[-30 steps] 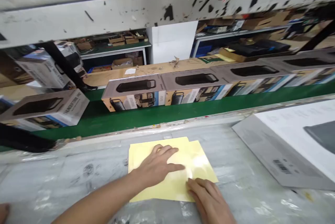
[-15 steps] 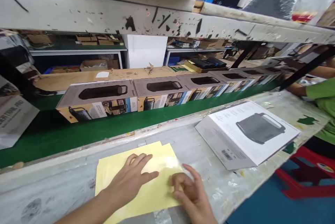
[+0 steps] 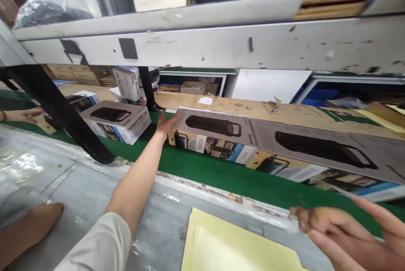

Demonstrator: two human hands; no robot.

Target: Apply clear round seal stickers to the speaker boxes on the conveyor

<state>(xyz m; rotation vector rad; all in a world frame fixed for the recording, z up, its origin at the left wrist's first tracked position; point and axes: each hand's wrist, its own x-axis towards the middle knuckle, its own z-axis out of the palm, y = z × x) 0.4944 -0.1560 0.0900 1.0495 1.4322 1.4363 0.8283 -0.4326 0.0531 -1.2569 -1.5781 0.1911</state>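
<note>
**A:** Where's the left hand [image 3: 165, 122]?

**B:** Stretched far forward over the worktable [image 3: 79, 186], pale sleeve [image 3: 95, 245] at the elbow; it touches the left end of a long grey box [image 3: 218, 129] with a dark window on top; the fingers are extended flat against that end, not closed round anything I can see.

**A:** And the box itself?

**B:** Lying on its side on the green belt [image 3: 202, 169], beyond the table's far edge; a second grey box [image 3: 319, 148] of the same kind sits end to end with it on the right; a white box [image 3: 118, 121] stands just left of the hand, turned at an angle.

**A:** The right hand [image 3: 344, 237]?

**B:** Low in the right corner, near the table's edge; thumb and fingertips [image 3: 299, 216] are pressed together, pinching what looks like a scrap of clear film [image 3: 295, 226]; it's blurred, so I can't be sure of more than that.

**A:** What lies beneath it?

**B:** A yellow sheet [image 3: 228, 245], flat on the table between the two arms; neither hand touches it.

**A:** Anything else about?

**B:** A black strut [image 3: 60, 110] slants down to the table's far edge on the left; a scuffed white shelf [image 3: 205, 43] runs overhead; another person's hand [image 3: 23, 115] rests at the far left by the belt, well apart.
</note>
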